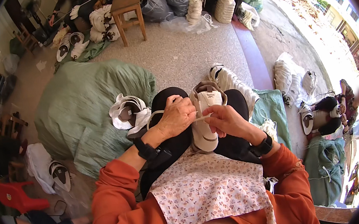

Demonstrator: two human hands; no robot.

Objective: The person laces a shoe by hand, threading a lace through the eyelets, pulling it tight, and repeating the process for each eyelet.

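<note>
A white sneaker [204,135] with a greyish-brown collar rests between my knees, its toe toward me. Above its upper, a pale shoelace [200,119] runs between both hands. My left hand [177,115] is closed on the lace, and a loop of it curves out beside that wrist. With thumb and fingers pinched, my right hand [228,120] grips the lace on the other side. Their hold hides much of the shoe's lacing. Left of my knee, white shoe uppers [129,111] lie on a green cloth bundle [90,109].
A row of white shoes [233,81] stands beyond my right knee, near a green sack [271,110]. Ahead is a wooden stool [127,11] beside grey bags [156,6]. A red plastic stool [18,196] is at left. Other people sit at far right, ahead and lower left.
</note>
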